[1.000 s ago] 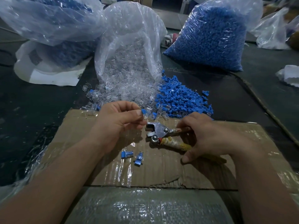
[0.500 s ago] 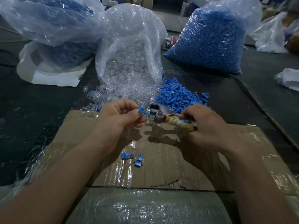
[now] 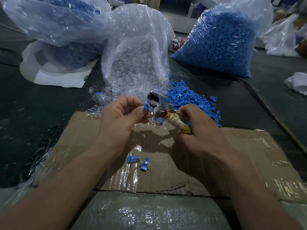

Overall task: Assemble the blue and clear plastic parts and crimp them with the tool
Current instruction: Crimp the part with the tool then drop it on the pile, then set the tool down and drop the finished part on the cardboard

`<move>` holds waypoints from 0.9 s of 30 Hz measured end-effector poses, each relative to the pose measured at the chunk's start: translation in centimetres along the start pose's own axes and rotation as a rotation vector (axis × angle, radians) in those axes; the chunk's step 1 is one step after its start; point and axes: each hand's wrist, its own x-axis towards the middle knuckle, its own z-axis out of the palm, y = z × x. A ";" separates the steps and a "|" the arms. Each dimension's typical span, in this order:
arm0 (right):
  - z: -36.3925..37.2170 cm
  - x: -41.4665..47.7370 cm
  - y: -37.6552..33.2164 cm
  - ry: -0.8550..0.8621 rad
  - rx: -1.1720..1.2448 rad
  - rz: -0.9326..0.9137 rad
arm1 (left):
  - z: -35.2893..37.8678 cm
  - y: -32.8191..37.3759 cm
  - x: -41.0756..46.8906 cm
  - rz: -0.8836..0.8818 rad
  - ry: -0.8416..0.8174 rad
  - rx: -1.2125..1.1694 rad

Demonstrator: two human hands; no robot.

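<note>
Hard to read: the blue part (image 3: pixel 145 107) is mostly buried between the left thumb and forefinger, and only its blue end shows. Can't tell if a clear shell is on it. The crimping tool (image 3: pixel 159 105) has a dark, blurred jaw opening, so I can't tell whether the part is seated in it or just touching the head. The tool's lower handle end is hidden inside the right fist.

Left hand (image 3: pixel 123 120) pinches the blue part, other fingers curled. Right hand (image 3: pixel 197 128) is wrapped round the tool's yellow-wrapped handle. Both are held in the air above the far half of the cardboard sheet (image 3: pixel 83 130), with shadows falling on it.

Tool's long axis is diagonal: chrome head up and away toward the cardboard's far edge, handle down toward its right side. The blue part sits at the head's left side.

Near the cardboard's middle: a blue-and-clear piece (image 3: pixel 132 159) and a second piece (image 3: pixel 144 164), lying just beside each other. The cardboard has glossy tape strips and a ragged near edge.

Right at its far edge: a loose pile of blue parts (image 3: pixel 187 98) and an open bag of clear parts (image 3: pixel 136 52) spilling out. Further beyond it, a full bag of blue parts (image 3: pixel 219 44) on the right and another bag (image 3: pixel 58 22) on the left. All sit on a dark floor mat (image 3: pixel 33 105). A plastic-wrapped bundle (image 3: pixel 149 211) lies against the cardboard's near edge. The room is dim, and the clutter at the back is too blurred to identify.
</note>
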 end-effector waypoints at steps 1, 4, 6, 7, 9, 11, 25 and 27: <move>0.0 0.0 0.0 -0.006 0.001 0.005 | 0.0 0.0 0.0 0.007 -0.004 0.007; 0.1 0.0 0.0 -0.032 0.009 0.006 | 0.0 0.0 0.0 0.017 -0.006 0.021; 0.2 0.0 0.0 -0.043 0.013 0.002 | 0.0 0.0 -0.1 0.019 -0.007 0.029; 0.2 0.0 0.0 -0.049 0.013 0.001 | 0.0 0.0 -0.1 0.022 -0.004 0.031; 0.2 0.1 0.0 -0.058 0.011 -0.004 | 0.1 0.0 -0.1 0.035 0.005 0.036; 0.3 0.1 0.0 -0.062 0.000 -0.012 | 0.2 -0.1 -0.2 0.045 0.015 0.047; 0.4 0.3 -0.4 -0.042 0.035 0.007 | 0.2 0.0 -0.5 0.085 0.039 0.115; 0.4 0.2 -0.6 -0.018 0.038 -0.004 | 0.2 0.1 -0.5 0.099 0.052 0.142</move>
